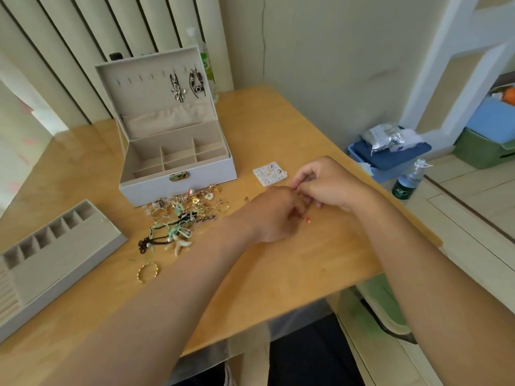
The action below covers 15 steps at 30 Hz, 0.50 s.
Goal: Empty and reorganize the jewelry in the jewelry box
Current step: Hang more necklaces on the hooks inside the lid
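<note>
Wooden table (306,263): jewelry box (156,188) left of hands (274,215) (331,185), together pinching small red-tipped piece (305,218).

The left forearm (172,285) and right forearm (423,263) were bare along their whole visible length. Below the tabletop (292,268)'s near edge, dark clothing (306,355) covered the lap.

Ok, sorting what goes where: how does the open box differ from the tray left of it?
The box has a raised lid and a brass clasp; the tray lies flat with neither. The box's compartments form a grid; the tray's sit in one row. Both are grey with beige lining.
</note>
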Tool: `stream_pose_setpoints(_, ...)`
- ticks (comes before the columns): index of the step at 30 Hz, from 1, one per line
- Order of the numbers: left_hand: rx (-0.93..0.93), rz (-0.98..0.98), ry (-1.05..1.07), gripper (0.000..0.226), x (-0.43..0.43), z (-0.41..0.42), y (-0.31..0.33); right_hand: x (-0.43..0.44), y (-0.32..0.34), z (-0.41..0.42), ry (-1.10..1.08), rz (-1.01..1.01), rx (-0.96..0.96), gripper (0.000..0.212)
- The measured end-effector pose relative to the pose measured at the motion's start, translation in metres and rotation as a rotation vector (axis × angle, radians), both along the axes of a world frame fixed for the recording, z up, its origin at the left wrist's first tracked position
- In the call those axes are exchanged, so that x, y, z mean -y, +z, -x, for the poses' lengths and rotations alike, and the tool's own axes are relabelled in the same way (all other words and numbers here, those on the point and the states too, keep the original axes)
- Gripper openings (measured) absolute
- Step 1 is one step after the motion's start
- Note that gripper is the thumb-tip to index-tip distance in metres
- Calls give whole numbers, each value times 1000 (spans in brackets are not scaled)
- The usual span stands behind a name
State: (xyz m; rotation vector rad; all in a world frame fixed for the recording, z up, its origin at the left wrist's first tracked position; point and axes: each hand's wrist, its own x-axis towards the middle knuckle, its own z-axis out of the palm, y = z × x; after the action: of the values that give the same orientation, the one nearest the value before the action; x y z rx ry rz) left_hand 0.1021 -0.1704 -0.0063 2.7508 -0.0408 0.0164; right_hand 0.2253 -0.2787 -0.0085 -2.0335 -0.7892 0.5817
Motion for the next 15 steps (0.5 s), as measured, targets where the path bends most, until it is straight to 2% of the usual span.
stream_pose_setpoints(5, -20, -8, 78, 14, -6, 5, -1, 13, 5, 3, 213, 255, -4, 11)
stream_pose_setpoints(8, -58, 19, 134, 11, -8, 9, 0, 10, 6, 10, 262, 351, 58, 13)
stream_pose_setpoints(10, -97, 7, 149, 15, -7, 12, 0, 7, 8, 14, 270, 398, 128, 6)
stream_pose_setpoints(15, -83, -55, 163, 16, -6, 19, -4, -1, 16, 20, 289, 507, 270, 17)
